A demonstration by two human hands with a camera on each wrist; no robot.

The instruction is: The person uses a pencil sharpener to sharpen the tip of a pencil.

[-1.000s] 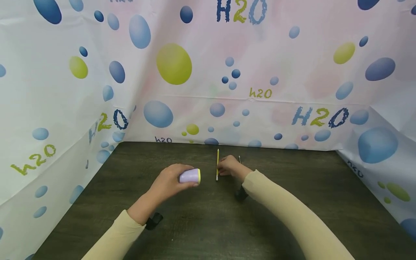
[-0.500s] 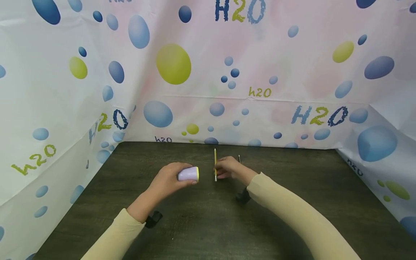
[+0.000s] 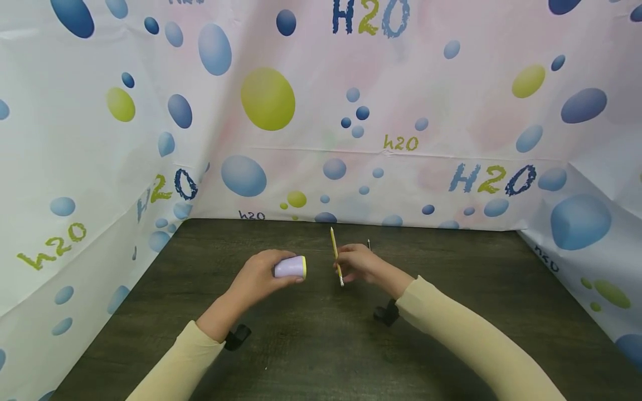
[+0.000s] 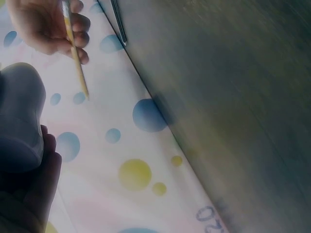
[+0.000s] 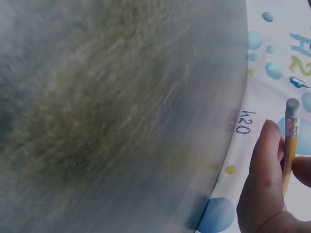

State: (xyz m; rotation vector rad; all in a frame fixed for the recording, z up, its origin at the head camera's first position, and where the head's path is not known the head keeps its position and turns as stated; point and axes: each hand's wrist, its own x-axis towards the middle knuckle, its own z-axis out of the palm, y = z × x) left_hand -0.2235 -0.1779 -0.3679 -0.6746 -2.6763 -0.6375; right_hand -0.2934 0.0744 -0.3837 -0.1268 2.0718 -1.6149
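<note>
My left hand (image 3: 258, 273) grips a small lavender cylinder (image 3: 289, 267) with a yellow rim at its right end, held on its side. In the left wrist view the cylinder (image 4: 22, 116) looks grey and slightly waisted. To its right, my right hand (image 3: 360, 263) pinches a yellow pencil (image 3: 334, 244) between thumb and fingers. The pencil's tip points away from me, its eraser end toward me. In the right wrist view that white-grey eraser (image 5: 292, 108) sticks up beside the thumb. A thin dark pen or pencil (image 4: 119, 22) lies on the table, mostly hidden behind my right hand in the head view.
The dark wooden table (image 3: 311, 345) spreads under both hands. A white sheet (image 3: 321, 139) printed with blue and green spots and H2O lettering walls it at the back and sides. A black strap piece (image 3: 237, 337) shows under the left wrist, another (image 3: 386, 313) under the right.
My right hand has drawn slightly toward me and right. The pencil in it has turned from nearly straight to slanted, eraser end swinging right. My left hand and the cylinder have barely moved.
</note>
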